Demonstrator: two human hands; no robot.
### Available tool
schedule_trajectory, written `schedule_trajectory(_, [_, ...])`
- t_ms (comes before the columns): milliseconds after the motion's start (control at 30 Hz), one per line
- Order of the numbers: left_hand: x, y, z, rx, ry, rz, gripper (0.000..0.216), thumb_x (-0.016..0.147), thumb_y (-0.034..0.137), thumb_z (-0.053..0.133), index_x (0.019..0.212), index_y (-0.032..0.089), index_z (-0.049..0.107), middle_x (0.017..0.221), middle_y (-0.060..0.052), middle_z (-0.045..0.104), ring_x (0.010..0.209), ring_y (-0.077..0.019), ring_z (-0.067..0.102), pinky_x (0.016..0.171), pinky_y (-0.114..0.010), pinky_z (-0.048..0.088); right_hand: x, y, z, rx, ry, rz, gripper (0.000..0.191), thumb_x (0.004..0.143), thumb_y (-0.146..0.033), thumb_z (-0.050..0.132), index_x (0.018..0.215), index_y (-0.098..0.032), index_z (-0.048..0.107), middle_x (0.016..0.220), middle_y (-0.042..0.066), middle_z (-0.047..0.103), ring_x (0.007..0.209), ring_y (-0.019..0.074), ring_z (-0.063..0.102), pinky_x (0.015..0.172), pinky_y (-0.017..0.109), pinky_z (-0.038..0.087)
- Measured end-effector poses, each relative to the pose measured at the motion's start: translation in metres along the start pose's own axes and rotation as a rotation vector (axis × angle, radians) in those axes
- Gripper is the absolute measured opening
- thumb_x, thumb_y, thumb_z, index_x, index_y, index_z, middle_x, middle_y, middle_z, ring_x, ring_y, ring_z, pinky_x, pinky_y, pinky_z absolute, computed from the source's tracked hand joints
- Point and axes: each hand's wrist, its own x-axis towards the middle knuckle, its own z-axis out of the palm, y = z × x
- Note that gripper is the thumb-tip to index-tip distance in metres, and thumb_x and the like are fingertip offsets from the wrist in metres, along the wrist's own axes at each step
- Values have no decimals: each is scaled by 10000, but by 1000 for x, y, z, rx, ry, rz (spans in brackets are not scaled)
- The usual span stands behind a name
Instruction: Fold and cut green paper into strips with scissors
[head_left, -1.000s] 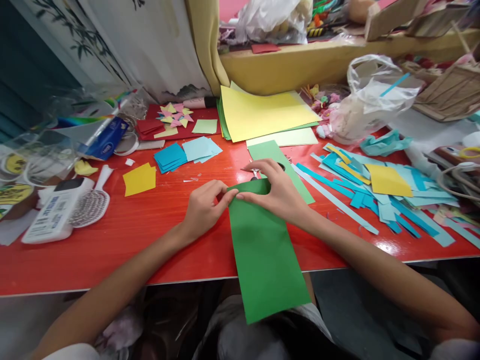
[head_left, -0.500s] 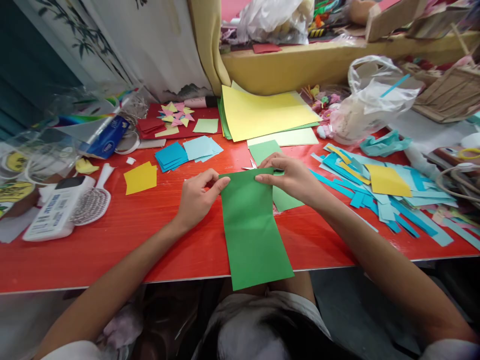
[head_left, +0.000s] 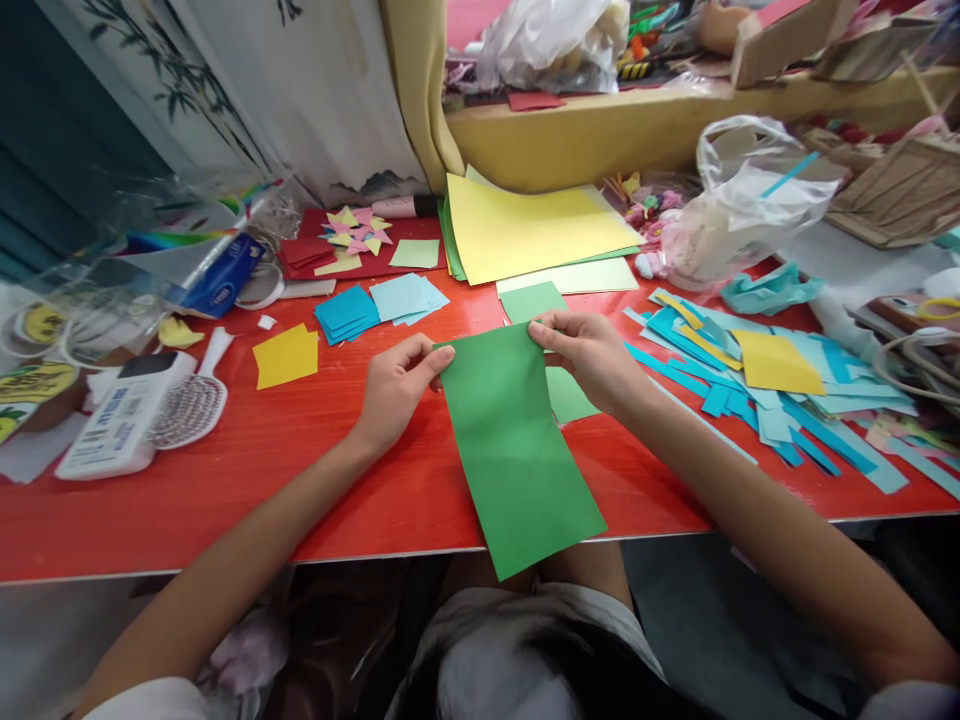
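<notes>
A long sheet of green paper point(head_left: 521, 450) hangs between my two hands, its lower end reaching past the table's front edge. My left hand point(head_left: 401, 385) pinches its top left corner between thumb and fingers. At the top right corner, my right hand point(head_left: 589, 355) is closed on the paper in the same way. Lighter green paper point(head_left: 574, 398) lies on the table behind the sheet, partly covered by it and by my right hand. To the left of my left hand are yellow paper squares point(head_left: 286, 357), with blue squares point(head_left: 346, 313) and pale blue squares point(head_left: 409, 297) farther back.
Blue paper strips point(head_left: 795, 415) are heaped at the right of the red table point(head_left: 360, 520). Large yellow sheets point(head_left: 540, 225) lie at the back. A bagged cup point(head_left: 712, 235) stands back right. A hairbrush point(head_left: 191, 408) and a white box-shaped item point(head_left: 124, 420) lie left.
The green sheet has tilted, its lower end swinging to the right. My right hand has risen slightly at its corner, and both hands still grip the paper.
</notes>
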Motion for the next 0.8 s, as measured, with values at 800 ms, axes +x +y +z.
schedule_trajectory(800, [-4,-3,8,487,-212,435,172,889,305,480,880,187,605,863,-31,640,857,-152,533,810,-302,406,-24,13,33,-485,-46,-72,331,830,-438,551,663,-155,581,614,-7,510,565,100,412,524,243,301])
